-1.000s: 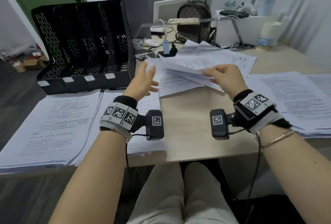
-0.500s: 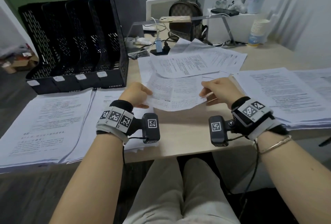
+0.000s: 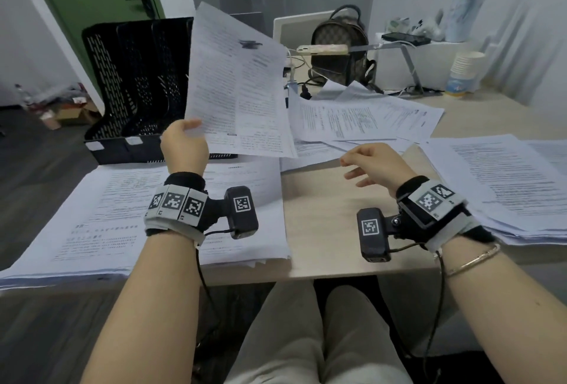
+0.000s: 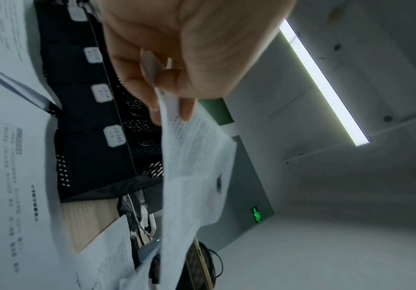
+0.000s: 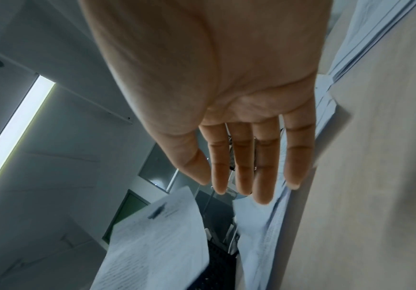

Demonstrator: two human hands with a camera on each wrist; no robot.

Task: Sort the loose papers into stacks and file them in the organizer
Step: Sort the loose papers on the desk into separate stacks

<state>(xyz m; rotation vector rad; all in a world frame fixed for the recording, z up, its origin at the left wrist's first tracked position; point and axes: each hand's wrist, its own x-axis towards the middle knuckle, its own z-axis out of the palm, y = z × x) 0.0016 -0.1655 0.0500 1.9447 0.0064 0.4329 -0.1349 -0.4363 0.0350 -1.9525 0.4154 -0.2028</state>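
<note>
- Since half a second ago the printed sheet (image 3: pixel 236 86) has left the table (image 3: pixel 325 230); then both hands held it low, now only the left hand (image 3: pixel 184 146) has it, raised and nearly upright, and the right hand (image 3: pixel 376 166) has let go.
- The table carries paper on both sides of the hands, with bare wood between and under them.
- The left stack (image 3: pixel 101 218) lies under and outward of the left hand; the right stack (image 3: pixel 497 181) lies outward of the right hand.
- The black organizer (image 3: pixel 135 83) stands beyond the left hand, partly hidden behind the raised sheet; its mesh compartments show no papers, and white labels sit on its front edge.
- The loose papers (image 3: pixel 362 116) lie fanned just beyond the right hand, overlapping one another.
- The sheet is pinched at its lower corner between thumb and fingers (image 4: pixel 137 86) of the left hand; the left wrist view shows it edge-on, hanging away from the grip.
- The right hand hovers above the bare wood, fingers (image 5: pixel 261 166) straight and close together, holding nothing.
- A backpack (image 3: pixel 340 46) and a stack of paper cups (image 3: pixel 464 74) stand far beyond the right hand.
</note>
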